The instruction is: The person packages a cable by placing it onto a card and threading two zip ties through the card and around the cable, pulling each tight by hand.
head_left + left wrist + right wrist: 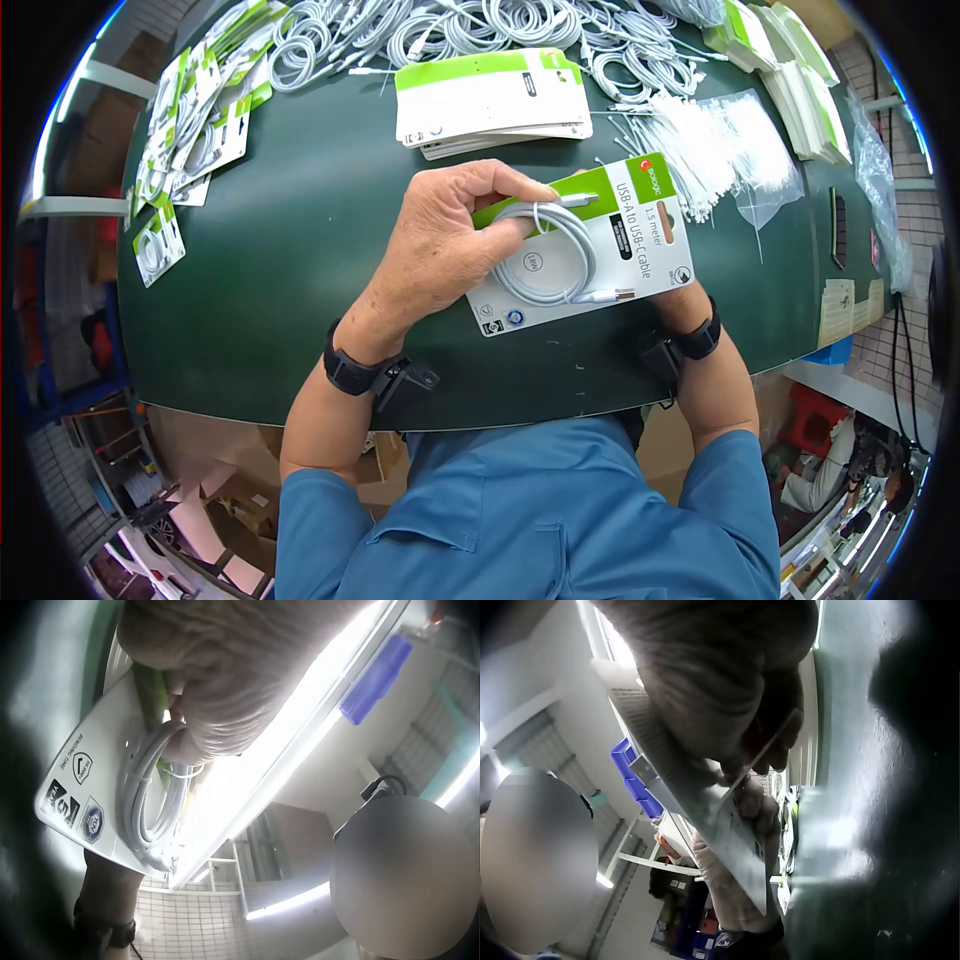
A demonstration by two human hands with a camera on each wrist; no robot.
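Note:
In the head view a white and green printed card (655,268) for a USB-A to USB-C cable is held tilted above the table. A coiled white USB cable (545,297) lies against its front, with a white tie loop around the coil near the USB-C plug. My left hand (435,235) pinches coil and card at the left edge, thumb and forefinger in front. Mostly hidden behind the card is my right hand (682,304). From the right wrist, its fingers (705,682) pinch a thin white cable tie (763,752) sticking out from the card's back.
A stack of cards (480,108) lies just beyond the hands. Many coiled cables (480,28) line the far edge. Loose white cable ties (685,150) spill from a plastic bag at right, near more card stacks (812,105). Carded cables (195,130) pile at left.

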